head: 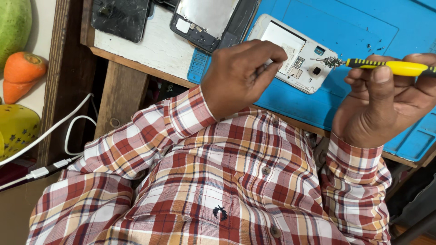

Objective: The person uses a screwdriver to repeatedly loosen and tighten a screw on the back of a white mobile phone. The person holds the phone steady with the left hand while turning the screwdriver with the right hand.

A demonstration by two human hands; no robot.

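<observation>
1. Screwdriver [399,67] with a yellow handle and black stripes lies level in the right hand [379,102], whose fingers are closed around the handle; its metal tip points left and carries a small cluster of tiny screws [334,61].
2. That tip hovers just over the right end of a white phone body [299,56], close to the round camera opening; whether it touches cannot be told.
3. The phone body has its back cover off, showing an empty battery bay and card slots, and it rests on a blue mat [363,27] near the mat's near-left edge.
4. The left hand [240,75] sits on the near-left part of the phone body, fingers curled shut and pressed together against it, with the thumb laid along the forefinger; what, if anything, is pinched between them cannot be told.
5. Both wrists come out of red, white and tan checked shirt sleeves [150,136].
6. Far left of the phone body, on the white-topped surface [154,45], lie a dark phone frame with a silver plate [206,20] and a black cracked panel [120,18].
7. White cables [68,131] hang below the surface on the left.
8. At the far left edge are a green fruit shape [13,25], an orange carrot shape [20,72] and a yellow object [16,129].
</observation>
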